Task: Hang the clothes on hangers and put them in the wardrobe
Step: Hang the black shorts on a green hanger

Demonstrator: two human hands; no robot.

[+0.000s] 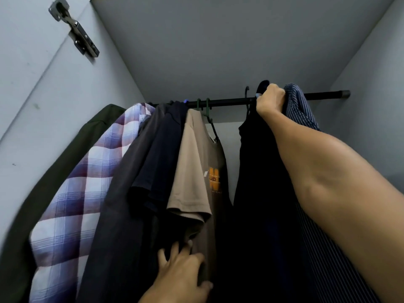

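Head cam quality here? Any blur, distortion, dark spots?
Head view: wide-angle bends the wardrobe's left wall; plaid shirt softly blurred at the lower left; dim, flat light; black garment under the right hand loses all detail; no glare.

Seven hanging garments (194, 162), one rail (229, 102), two hands (181, 274).
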